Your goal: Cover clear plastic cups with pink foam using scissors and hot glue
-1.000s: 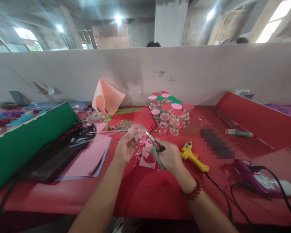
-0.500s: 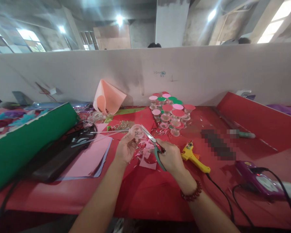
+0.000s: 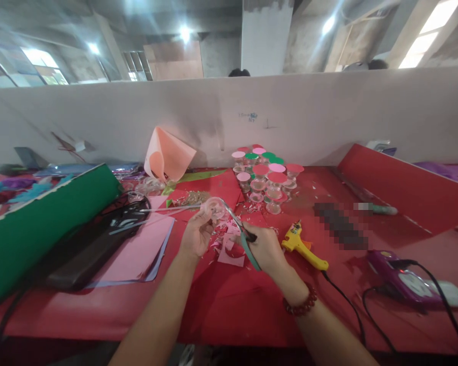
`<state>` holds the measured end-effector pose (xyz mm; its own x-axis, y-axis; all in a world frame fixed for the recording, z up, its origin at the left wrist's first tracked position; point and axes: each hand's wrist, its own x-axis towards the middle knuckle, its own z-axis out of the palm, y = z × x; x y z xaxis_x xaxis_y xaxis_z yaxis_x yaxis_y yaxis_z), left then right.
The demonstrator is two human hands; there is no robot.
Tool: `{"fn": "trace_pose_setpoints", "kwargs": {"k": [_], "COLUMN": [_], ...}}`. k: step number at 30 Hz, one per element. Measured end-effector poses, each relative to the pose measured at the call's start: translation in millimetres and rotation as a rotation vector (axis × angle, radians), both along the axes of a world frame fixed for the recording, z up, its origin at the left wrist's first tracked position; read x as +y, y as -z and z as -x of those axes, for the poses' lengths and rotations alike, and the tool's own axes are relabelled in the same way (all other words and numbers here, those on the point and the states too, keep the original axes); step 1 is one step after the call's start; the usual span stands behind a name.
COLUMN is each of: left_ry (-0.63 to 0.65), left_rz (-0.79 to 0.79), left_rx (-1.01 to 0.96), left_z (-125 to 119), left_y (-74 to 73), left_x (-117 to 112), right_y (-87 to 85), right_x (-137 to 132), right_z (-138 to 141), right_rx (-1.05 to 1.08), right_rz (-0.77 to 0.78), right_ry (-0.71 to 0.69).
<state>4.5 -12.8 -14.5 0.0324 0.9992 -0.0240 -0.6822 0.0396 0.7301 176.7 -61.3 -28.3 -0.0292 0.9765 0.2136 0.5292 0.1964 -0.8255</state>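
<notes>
Two bare hands work apart over the middle of a red desk (image 3: 61, 315). The left hand (image 3: 196, 236) is clamped by thumb and fingertips on a clear, round, pink-tinged plastic cup (image 3: 215, 207), and the right hand (image 3: 266, 249) is wrapped around the handles of green-handled metal scissors (image 3: 234, 219), whose blades reach the cup's right edge.

The cup is held up above a pink paper scrap with a round cut-out (image 3: 231, 259) and loose trimmings. It looks very light, with thin, fairly stiff walls; such smooth plastic would probably slip easily and might crack if squeezed hard. A gentle pinch on the side away from the blades seems the safest hold.

Beyond the hands stands a cluster of clear, waisted plastic cups topped with pink, red and green paper discs (image 3: 274, 193); I cannot tell whether they contain anything. More clear plastic pieces (image 3: 148, 187) lie heaped farther left. Behind a tilted green panel (image 3: 49, 218) sit red, blue and purple fluffy pieces (image 3: 19, 185); whether it forms a box is unclear.
</notes>
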Motion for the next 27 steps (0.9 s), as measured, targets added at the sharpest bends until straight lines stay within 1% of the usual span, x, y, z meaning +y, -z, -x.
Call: {"fn": "trace_pose_setpoints", "kwargs": {"k": [5,7,9,11,15,18,20,23,27], "left_ry": [0.045,0.037,0.018,0.016,0.017,-0.009,-0.022,-0.016,0.051], "left_rz": [-0.107,-0.111,-0.099,-0.08,-0.04,-0.04,-0.047,-0.066,-0.072], "left_rx": [0.067,0.065,0.045,0.021,-0.009,-0.028,-0.038,-0.023,-0.008], "left_z": [-1.7,-2.1,-2.4,-2.6,-1.3,0.7,1.6,1.8,1.7], "left_y": [2.5,2.6,1.6,-0.2,-2.4,-1.9,-1.4,-0.4,1.5], "left_x": [-2.3,-2.9,-3.2,-3.3,-2.2,-0.4,0.8,1.7,0.6], "right_y": [8.3,9.8,8.3,4.2,-4.9,-5.3,-3.3,-0.9,-0.9], "right_x": [9.0,12.2,12.5,9.4,-0.4,-3.5,-3.1,-1.6,-1.1], "right_z": [-1.2,-2.7,-3.7,-4.0,-2.2,-0.1,0.8,1.3,1.1], "right_rx": [0.206,0.294,0.323,0.235,-0.121,-0.278,-0.313,-0.304,-0.261], "right_rz": [0.072,0.075,0.056,0.022,-0.073,-0.107,-0.123,-0.153,-0.161], "right_ry": [-0.069,-0.073,-0.052,-0.006,0.128,0.181,0.19,0.183,0.169]}}
